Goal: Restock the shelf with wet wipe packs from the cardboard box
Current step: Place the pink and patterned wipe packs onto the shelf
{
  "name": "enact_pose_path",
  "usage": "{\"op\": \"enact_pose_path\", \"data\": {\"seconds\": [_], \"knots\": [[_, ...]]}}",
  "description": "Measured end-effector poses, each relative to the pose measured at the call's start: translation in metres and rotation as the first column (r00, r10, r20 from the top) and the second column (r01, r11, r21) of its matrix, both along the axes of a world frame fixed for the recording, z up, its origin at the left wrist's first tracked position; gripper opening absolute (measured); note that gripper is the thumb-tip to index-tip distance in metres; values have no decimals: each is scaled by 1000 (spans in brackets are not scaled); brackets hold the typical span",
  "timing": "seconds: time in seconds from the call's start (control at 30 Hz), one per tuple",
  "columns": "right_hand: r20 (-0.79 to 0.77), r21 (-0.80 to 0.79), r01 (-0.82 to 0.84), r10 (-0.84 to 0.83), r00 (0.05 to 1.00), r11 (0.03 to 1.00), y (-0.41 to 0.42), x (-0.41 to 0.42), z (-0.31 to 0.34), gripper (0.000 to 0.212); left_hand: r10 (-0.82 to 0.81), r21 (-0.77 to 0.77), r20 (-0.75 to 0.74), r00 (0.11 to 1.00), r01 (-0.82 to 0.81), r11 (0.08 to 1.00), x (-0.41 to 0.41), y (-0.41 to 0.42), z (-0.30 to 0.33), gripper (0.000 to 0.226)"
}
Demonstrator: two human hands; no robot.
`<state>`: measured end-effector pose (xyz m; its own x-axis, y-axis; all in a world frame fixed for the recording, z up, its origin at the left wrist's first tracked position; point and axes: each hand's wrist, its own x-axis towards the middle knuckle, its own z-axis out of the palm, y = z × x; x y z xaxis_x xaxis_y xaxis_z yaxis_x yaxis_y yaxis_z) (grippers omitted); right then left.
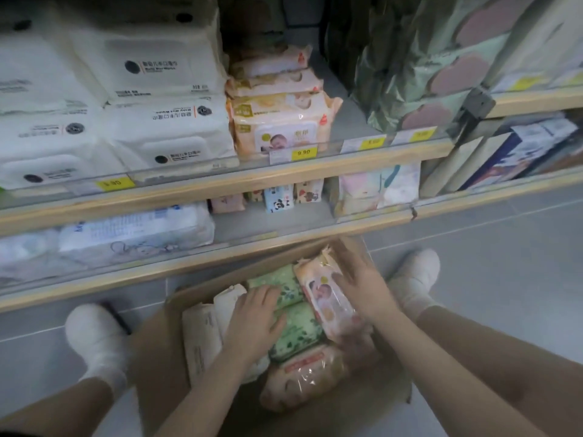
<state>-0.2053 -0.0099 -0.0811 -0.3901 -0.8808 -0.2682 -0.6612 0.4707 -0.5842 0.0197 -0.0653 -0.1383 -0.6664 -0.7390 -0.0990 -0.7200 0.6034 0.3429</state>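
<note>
Both hands (255, 316) (362, 288) flat on boxed packs (328, 301)

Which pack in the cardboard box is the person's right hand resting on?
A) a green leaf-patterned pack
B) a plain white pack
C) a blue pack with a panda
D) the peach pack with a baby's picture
D: the right hand lies flat on the peach baby-picture pack in the cardboard box, while the left hand covers the green packs.
</note>
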Motion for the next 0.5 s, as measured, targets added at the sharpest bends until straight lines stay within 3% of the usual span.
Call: {"op": "enact_pose_path", "data": {"seconds": [0.07,0.17,0.3,0.5], "knots": [[-22,122,39,-36,999,992,16,6,-24,50,45,89,94,995,-54,995,6,8,-20,52],[-163,137,63,-40,986,989,25,7,-55,62,130,195,227,965,-176,965,22,20,-42,71],[19,256,137,-147,989,957,17,11,-73,76,209,293,219,953,-269,918,33,26,-54,75],[-141,171,224,-202,969,959,17,20,-89,101,217,284,178,960,-261,923,36,27,-62,75]]}}
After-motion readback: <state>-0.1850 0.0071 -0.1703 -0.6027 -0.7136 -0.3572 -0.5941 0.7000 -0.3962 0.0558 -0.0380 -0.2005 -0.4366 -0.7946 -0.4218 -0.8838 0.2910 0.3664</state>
